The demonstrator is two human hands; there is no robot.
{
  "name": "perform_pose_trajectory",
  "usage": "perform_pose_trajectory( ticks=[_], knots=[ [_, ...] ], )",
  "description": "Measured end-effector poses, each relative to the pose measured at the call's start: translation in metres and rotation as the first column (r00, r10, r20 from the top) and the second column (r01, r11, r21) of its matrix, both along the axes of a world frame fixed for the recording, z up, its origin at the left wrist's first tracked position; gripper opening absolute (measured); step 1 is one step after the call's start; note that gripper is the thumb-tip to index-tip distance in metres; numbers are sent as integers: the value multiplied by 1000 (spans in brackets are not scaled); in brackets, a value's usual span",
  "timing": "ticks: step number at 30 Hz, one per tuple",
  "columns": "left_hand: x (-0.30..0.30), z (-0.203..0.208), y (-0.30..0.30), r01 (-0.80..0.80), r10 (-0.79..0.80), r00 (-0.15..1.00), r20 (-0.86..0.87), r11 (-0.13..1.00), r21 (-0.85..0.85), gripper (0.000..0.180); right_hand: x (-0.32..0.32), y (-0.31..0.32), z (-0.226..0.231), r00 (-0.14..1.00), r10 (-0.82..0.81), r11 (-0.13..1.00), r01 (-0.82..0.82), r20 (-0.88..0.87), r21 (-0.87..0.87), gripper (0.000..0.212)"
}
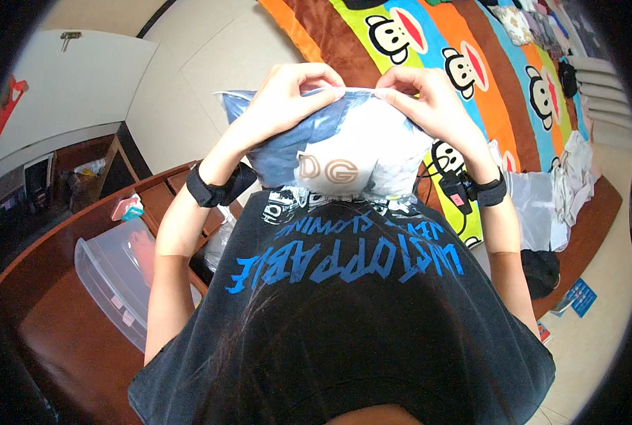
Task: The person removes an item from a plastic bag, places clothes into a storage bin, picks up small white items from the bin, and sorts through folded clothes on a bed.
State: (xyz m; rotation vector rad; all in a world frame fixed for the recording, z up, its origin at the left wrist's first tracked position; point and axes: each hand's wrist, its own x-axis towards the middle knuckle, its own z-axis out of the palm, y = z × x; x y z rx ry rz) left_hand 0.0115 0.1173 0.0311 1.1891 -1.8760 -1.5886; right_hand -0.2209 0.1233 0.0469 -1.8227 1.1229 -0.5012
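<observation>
We've got our left hand (288, 95) and right hand (429, 99) both pinched shut on the clear garment bag's (344, 152) far edge; uneven pressing could leave the seal gaping.

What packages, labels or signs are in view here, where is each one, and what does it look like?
Clear plastic bag: pinched at its top edge by left hand and right hand, stuffed with blue and white fabric, pale printed logo.
Red hanging tag: on the white wall, far left.
Blue printed card: on the floor, lower right.
Clear storage bin: on the brown desk, with small labels.
</observation>
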Motion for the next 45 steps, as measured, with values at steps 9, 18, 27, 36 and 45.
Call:
perform_pose_trajectory(
  ticks=[9,18,27,36,45],
  knots=[
    [-8,-3,-8,-37,36,999,-37,999,-18,20,-7,-7,-2,1000,-2,1000,1,19,21,18],
    [-15,-3,-9,-24,25,999,25,999,-38,15,-11,-9,-6,999,12,999,-14,-43,-51,17],
    [-17,-14,-14,-9,9,1000,6,998,-69,19,-2,-19,2,955,131,950,-198,-264,-242,18],
    [-28,-14,-20,102,-93,994,54,975,-195,19,-6,-10,-14,998,1,1000,1,70,-25,19],
    [-38,-5,-21,170,-122,980,155,920,-354,17,-13,-14,-26,992,26,1000,-24,123,-21,17]
  ],
)
